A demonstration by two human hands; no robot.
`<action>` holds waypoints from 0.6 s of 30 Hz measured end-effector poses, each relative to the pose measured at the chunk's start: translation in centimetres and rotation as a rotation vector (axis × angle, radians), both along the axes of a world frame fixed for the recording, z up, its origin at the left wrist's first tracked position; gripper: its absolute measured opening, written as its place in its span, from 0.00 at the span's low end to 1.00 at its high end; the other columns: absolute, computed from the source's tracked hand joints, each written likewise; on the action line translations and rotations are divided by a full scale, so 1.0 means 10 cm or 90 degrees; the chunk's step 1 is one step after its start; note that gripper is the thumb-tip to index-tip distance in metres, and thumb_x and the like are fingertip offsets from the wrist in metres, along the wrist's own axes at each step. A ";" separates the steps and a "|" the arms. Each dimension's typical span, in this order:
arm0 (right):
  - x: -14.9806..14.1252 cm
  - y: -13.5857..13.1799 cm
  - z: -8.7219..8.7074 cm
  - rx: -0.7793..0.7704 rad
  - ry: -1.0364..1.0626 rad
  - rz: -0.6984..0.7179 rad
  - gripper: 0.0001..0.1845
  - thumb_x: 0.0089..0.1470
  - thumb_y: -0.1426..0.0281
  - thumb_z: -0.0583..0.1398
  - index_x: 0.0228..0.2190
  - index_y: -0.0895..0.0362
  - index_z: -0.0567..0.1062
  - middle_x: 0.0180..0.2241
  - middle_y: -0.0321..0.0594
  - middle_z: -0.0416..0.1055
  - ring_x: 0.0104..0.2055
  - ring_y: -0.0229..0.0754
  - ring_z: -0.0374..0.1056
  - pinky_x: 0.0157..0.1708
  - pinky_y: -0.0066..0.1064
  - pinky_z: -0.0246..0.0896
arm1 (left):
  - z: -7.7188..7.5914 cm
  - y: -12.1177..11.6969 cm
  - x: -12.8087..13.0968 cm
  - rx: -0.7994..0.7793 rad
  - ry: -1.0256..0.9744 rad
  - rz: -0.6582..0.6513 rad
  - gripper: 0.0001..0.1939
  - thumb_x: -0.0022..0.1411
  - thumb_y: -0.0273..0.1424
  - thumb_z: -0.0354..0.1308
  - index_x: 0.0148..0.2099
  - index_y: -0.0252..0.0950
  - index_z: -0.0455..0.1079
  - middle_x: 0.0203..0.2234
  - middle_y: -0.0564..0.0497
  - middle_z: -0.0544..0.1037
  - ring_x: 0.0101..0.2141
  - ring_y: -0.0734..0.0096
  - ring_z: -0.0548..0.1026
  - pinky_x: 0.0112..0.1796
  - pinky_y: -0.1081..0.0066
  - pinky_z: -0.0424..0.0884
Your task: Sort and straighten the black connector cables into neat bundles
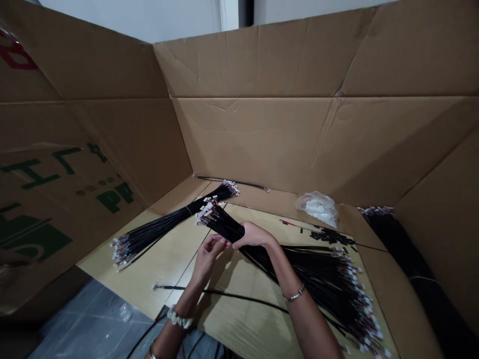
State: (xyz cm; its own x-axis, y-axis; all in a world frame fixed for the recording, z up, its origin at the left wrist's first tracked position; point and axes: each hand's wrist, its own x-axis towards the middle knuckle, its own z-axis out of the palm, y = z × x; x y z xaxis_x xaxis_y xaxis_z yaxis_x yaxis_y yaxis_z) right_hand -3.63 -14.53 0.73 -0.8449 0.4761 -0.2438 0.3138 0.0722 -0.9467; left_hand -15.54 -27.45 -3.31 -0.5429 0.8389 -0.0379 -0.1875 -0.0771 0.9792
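My right hand point(253, 236) wraps around a bundle of thin black wires point(223, 224) with small multicoloured connectors fanning out at its far end. My left hand point(209, 254) pinches the same bundle just below it, fingertips against the wires. Beyond them, a tied black wire bundle point(157, 237) lies diagonally on a pale wooden board point(187, 264). A large spread bunch of connector-tipped wires point(325, 284) runs beneath my right forearm. A single loose black wire point(224, 294) lies under my left forearm.
Tall cardboard sheets point(254, 139) wall the board on the far and side edges. A plastic bag of white parts point(317, 208), small black pieces point(331, 237), a lone wire point(232, 182) and another black wire bundle point(411, 259) lie around. Grey floor tiles point(90, 311) show at lower left.
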 end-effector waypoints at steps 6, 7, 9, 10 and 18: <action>-0.01 0.06 -0.09 0.039 -0.008 0.022 0.10 0.28 0.77 0.65 0.19 0.60 0.70 0.17 0.28 0.66 0.22 0.34 0.61 0.20 0.23 0.52 | 0.01 -0.68 -0.73 -0.096 0.369 0.031 0.19 0.47 0.49 0.65 0.34 0.40 0.77 0.35 0.45 0.81 0.39 0.55 0.77 0.44 0.61 0.73; -0.01 0.07 -0.09 0.043 -0.009 0.022 0.09 0.29 0.77 0.64 0.19 0.60 0.70 0.17 0.28 0.66 0.22 0.34 0.61 0.20 0.23 0.52 | -0.04 -0.85 -0.91 -0.111 0.445 0.035 0.19 0.48 0.50 0.64 0.34 0.41 0.77 0.35 0.45 0.81 0.41 0.53 0.77 0.45 0.61 0.72; 0.00 0.07 -0.08 0.049 -0.011 0.022 0.09 0.29 0.77 0.64 0.19 0.59 0.70 0.17 0.30 0.67 0.22 0.35 0.62 0.20 0.24 0.53 | -0.18 -1.18 -1.25 -0.146 0.554 0.060 0.19 0.50 0.52 0.60 0.34 0.42 0.77 0.36 0.45 0.81 0.41 0.52 0.77 0.46 0.59 0.72; 0.01 0.06 -0.07 0.050 -0.011 0.022 0.09 0.30 0.77 0.64 0.19 0.59 0.70 0.18 0.31 0.67 0.22 0.36 0.62 0.20 0.25 0.53 | -0.27 -1.33 -1.40 -0.161 0.598 0.060 0.20 0.51 0.53 0.59 0.35 0.43 0.78 0.37 0.45 0.80 0.41 0.52 0.77 0.45 0.59 0.72; 0.03 0.02 0.00 0.048 -0.001 0.022 0.09 0.30 0.76 0.63 0.19 0.57 0.68 0.19 0.33 0.68 0.22 0.37 0.61 0.21 0.27 0.55 | -0.42 -1.54 -1.57 -0.220 0.624 -0.013 0.23 0.48 0.57 0.59 0.30 0.43 0.79 0.39 0.42 0.79 0.44 0.48 0.76 0.46 0.58 0.71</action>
